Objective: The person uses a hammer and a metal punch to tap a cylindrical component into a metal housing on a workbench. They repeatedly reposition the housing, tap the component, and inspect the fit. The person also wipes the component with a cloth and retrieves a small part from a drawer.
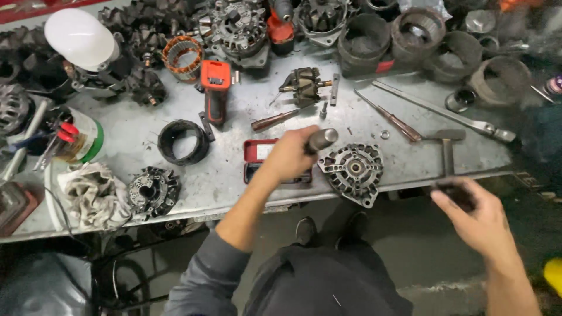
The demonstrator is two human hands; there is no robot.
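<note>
I keep my left hand (290,153) clenched around the grey cylindrical metal tool (322,139) and would square it over the round, ribbed, grey cast-metal alternator housing (353,171) just beside it. The housing lies flat at the steel workbench (234,175) front edge. My right hand (477,213), off the bench beyond the housing, grips a small dark object (453,193).
</note>
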